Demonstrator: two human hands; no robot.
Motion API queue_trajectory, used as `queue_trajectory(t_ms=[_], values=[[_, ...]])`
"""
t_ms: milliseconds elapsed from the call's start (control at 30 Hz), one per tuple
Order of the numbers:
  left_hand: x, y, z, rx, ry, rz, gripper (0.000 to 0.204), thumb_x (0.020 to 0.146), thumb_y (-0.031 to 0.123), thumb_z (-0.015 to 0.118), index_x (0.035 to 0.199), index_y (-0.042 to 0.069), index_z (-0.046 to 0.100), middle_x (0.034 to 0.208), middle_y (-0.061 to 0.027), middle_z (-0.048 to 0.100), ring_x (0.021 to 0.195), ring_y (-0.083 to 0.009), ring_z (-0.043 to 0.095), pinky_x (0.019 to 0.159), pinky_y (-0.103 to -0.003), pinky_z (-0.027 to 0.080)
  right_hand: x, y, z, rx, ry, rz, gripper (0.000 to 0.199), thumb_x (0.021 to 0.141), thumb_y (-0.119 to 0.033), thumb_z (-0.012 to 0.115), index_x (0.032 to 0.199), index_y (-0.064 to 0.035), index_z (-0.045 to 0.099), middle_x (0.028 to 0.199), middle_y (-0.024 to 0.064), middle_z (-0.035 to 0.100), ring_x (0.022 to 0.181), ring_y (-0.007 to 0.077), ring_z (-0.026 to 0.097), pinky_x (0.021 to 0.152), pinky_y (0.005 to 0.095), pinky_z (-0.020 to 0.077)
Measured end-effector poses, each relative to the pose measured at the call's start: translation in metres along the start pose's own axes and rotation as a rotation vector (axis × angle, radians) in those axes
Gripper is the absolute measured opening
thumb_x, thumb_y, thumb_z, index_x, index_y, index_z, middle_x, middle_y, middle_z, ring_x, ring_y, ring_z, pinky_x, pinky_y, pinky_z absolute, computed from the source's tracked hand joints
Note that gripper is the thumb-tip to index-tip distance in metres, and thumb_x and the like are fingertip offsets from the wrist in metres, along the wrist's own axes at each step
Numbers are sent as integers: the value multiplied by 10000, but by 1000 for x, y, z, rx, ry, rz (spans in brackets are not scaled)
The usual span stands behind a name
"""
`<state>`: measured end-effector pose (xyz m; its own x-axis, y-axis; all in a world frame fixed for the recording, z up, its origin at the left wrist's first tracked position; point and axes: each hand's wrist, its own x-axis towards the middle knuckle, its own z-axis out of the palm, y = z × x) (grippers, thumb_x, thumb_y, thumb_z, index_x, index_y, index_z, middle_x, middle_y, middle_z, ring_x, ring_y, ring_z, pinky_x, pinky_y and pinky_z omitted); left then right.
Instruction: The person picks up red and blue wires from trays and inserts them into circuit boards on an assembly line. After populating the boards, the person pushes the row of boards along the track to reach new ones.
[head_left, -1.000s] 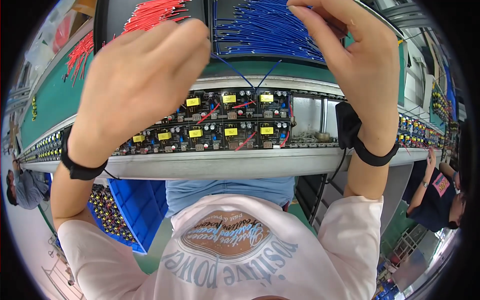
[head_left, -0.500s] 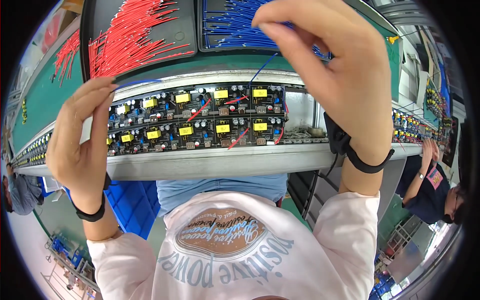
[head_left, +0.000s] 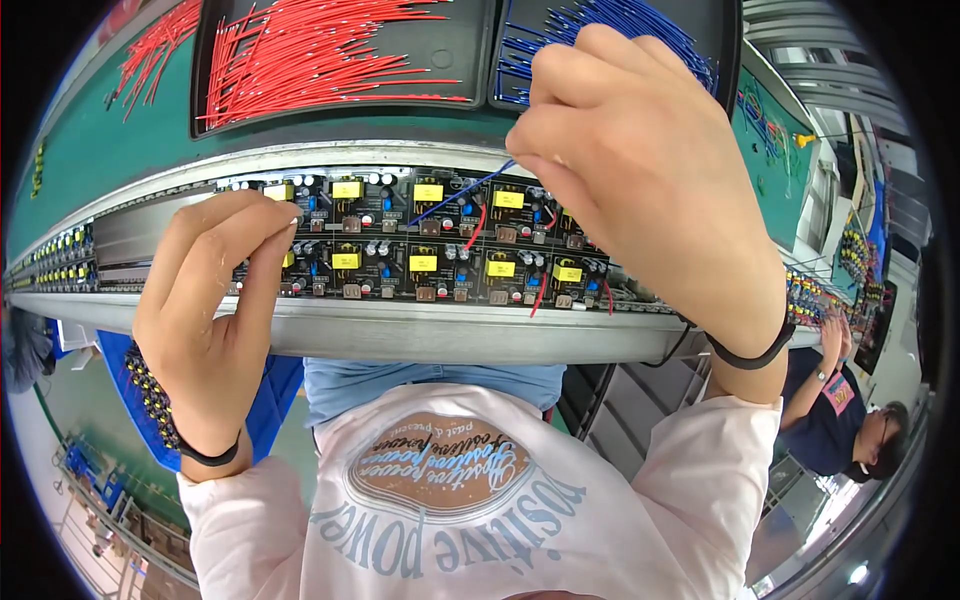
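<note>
My right hand (head_left: 640, 150) is closed in a pinch above the far row of circuit boards, just short of the blue wire tray. Out of its fingertips a thin blue wire (head_left: 462, 192) slants down to the left across the boards; I cannot tell whether its lower end touches one. My left hand (head_left: 215, 275) hangs over the left part of the boards, thumb and fingertips pressed together. Anything between them is hidden. Black circuit boards (head_left: 393, 262) with yellow blocks lie in two rows, and several short red wires (head_left: 477, 228) stick out of them.
Beyond the rail, a black tray (head_left: 455, 60) holds many red wires; another black tray (head_left: 728, 60) holds blue ones. Loose red wires (head_left: 155, 55) lie on the green mat (head_left: 90, 125). A metal rail (head_left: 450, 332) runs along my side. Another person (head_left: 840, 420) works at the right.
My right hand has come down from the blue wires to over the boards. My left hand has moved right and lower; the blue wire it held no longer shows there. Trays and boards sit farther right.
</note>
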<state>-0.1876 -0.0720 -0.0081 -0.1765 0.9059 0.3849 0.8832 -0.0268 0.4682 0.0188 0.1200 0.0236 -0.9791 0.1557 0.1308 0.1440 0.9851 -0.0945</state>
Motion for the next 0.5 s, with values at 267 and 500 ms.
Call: queue_trajectory(t_ms=[267,500], values=[[33,11,6,46,-373,152,264,784,30,805,1030,27,709,909,-97,592,743,-270,643,664,-352,512,-2,1,18,-19,-41,8,90,748,-88,764,793,-96,687,836,28,520,886,235,538,762,372,431],[47,13,44,88,-477,333,306,804,160,804,1060,70,662,903,-75,546,722,-280,637,608,-407,498,-4,3,23,18,-1,11,89,748,-82,760,795,-92,685,830,33,522,875,245,536,758,379,432]])
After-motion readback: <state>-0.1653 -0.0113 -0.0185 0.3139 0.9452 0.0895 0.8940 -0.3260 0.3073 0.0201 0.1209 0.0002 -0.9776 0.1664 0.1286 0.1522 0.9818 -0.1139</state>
